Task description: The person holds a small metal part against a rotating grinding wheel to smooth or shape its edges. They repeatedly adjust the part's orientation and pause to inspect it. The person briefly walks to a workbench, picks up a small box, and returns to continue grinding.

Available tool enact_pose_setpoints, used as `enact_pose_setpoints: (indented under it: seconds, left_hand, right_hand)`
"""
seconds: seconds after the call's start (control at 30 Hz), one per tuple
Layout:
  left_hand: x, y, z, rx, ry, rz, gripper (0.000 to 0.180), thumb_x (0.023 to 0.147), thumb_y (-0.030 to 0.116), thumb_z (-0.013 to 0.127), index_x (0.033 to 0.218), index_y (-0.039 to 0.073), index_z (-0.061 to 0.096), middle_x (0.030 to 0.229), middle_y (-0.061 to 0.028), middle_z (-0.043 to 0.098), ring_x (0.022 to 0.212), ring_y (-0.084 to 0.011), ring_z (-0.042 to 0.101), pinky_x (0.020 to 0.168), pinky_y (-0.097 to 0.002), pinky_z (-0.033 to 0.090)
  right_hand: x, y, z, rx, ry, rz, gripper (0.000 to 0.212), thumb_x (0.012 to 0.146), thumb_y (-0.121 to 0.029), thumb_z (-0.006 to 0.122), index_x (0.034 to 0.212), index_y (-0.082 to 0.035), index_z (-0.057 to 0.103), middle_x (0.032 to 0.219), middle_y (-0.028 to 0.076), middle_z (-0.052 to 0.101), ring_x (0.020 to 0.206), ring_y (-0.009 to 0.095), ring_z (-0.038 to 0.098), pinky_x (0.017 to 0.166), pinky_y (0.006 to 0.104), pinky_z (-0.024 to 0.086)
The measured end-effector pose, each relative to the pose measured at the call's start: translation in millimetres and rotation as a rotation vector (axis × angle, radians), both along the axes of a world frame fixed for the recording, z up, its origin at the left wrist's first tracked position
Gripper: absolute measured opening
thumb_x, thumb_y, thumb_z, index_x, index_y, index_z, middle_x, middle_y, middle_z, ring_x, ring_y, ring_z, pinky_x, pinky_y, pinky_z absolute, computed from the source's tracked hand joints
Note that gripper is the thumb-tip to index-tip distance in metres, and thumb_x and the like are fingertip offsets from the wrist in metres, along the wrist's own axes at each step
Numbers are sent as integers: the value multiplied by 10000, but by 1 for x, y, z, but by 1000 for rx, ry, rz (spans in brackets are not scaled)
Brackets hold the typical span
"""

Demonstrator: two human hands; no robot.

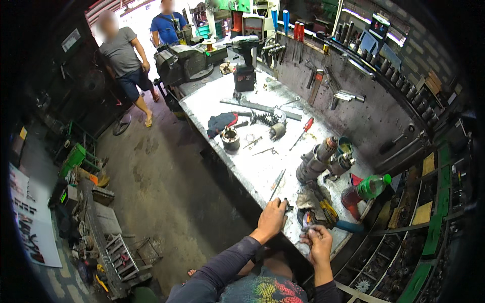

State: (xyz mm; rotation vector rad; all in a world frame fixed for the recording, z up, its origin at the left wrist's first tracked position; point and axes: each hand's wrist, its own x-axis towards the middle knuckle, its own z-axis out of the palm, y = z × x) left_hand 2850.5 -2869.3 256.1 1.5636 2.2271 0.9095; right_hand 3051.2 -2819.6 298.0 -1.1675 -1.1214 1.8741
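My left hand [271, 220] is closed at the near edge of the workbench [255, 174], round a small dark piece [288, 206] too small to name. To its right, my right hand [319, 243] has its fingers pinched together on something I cannot make out. Just beyond the right hand lie a crumpled grey rag [306, 198] and a tool with yellow handles [329, 211]. A slim pointed tool [277, 183] rests beyond my left hand. Farther right stands a greasy metal motor body [312, 164], with a green-capped bottle [374, 186] tilted beside it.
On the bench lie a red-handled screwdriver [305, 130], a metal ring housing [230, 139], a dark cloth [222, 122] and a cordless impact wrench [245, 65]. A vise [184, 63] sits at the far end. Parts shelves [404, 227] line the right. Two people [124, 55] are beyond the bench.
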Motion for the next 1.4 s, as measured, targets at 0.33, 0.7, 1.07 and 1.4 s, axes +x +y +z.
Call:
enact_pose_setpoints:
  seconds: [0.33, 0.7, 1.07, 1.4]
  left_hand:
    - [-49, -3, 5, 229, -297, -21, 799, 713, 198, 832, 1408, 17, 482, 1185, -244, 548, 1083, -439, 538, 959, -482, 474]
    - [-248, -163, 15, 392, -1315, 249, 709, 758, -117, 757, 1418, 9, 531, 1159, -86, 687, 994, -180, 677, 865, -325, 579]
    - [-465, -274, 62, 589, -1661, 492, 523, 857, 42, 722, 1356, 32, 565, 1060, -65, 671, 914, -178, 662, 775, -330, 570]
    - [-688, -209, 103, 278, -1291, 146, 161, 971, 112, 726, 1087, 1, 740, 945, 4, 722, 861, -48, 638, 783, -208, 513]
  right_hand:
    - [-98, 24, 12, 232, -109, 42, 133, 964, 30, 578, 1092, 48, 612, 921, 121, 660, 712, 203, 697, 581, 327, 629]
    - [-326, 10, 46, 619, -146, 816, 196, 965, -77, 666, 1133, 19, 692, 968, 90, 705, 908, 158, 671, 834, 324, 549]
    - [-608, -118, 54, 495, 86, 930, 168, 896, 3, 723, 1063, -3, 702, 884, 44, 688, 756, 99, 651, 672, 249, 540]
    - [-773, -68, 69, 157, 164, 740, 202, 895, 13, 722, 1093, -16, 699, 922, 51, 695, 796, 101, 652, 689, 245, 527]
